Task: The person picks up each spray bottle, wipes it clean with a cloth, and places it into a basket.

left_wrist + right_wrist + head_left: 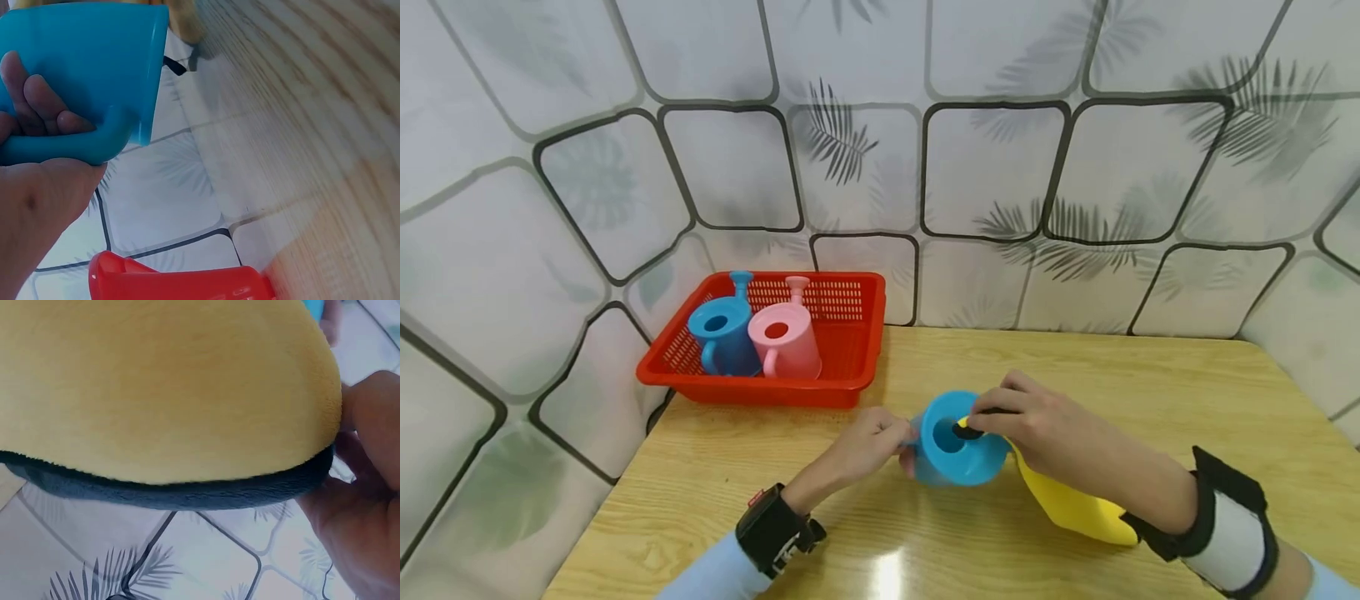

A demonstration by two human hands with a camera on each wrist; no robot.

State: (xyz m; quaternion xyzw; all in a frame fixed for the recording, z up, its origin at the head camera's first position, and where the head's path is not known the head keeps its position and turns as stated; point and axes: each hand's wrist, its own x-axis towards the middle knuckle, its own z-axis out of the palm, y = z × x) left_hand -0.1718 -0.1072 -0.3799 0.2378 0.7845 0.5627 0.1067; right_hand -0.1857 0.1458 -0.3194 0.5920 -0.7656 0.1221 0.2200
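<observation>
A light-blue watering can (973, 467) is tipped so its round opening faces my head view. My left hand (871, 440) grips it by the handle (81, 149), fingers curled through the loop against the can's side. On the can's other side, my right hand (1036, 418) pinches a yellow cloth (1078, 507) with a dark backing and edge. A bunched corner of the cloth is at the mouth of the can, while the rest hangs down to the right. In the right wrist view the cloth's plush yellow face (169, 394) spreads wide beside my fingers.
At the back left of the wooden table (730, 517) stands a red plastic basket (760, 393). A darker blue watering can (733, 337) and a pink watering can (797, 346) sit inside it, side by side. Patterned wall covering (865, 192) rises behind the table.
</observation>
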